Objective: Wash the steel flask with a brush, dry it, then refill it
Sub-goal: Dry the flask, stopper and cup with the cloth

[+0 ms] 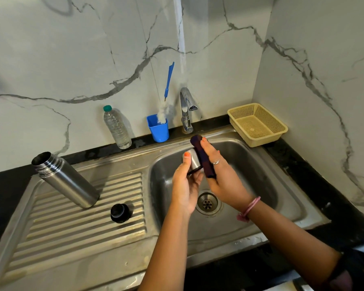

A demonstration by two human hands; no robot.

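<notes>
The open steel flask point(65, 179) stands on the ribbed drainboard point(88, 223) at the left, its mouth uncovered. A black stopper point(120, 213) lies on the drainboard beside it. Over the sink basin point(256, 185) my left hand point(185, 185) grips the flask's steel cap cup point(193, 162). My right hand point(221, 177) holds a dark folded cloth point(202, 156) pressed against that cup. The bottle brush point(166, 97), blue handle up, stands in a blue cup point(159, 131) at the back wall. A clear water bottle point(117, 128) with a green cap stands left of it.
The chrome tap point(186, 110) rises behind the basin with no water running. A yellow plastic basket point(257, 123) sits on the black counter at the back right. The drain point(208, 203) lies below my hands. Marble walls close off the back and right.
</notes>
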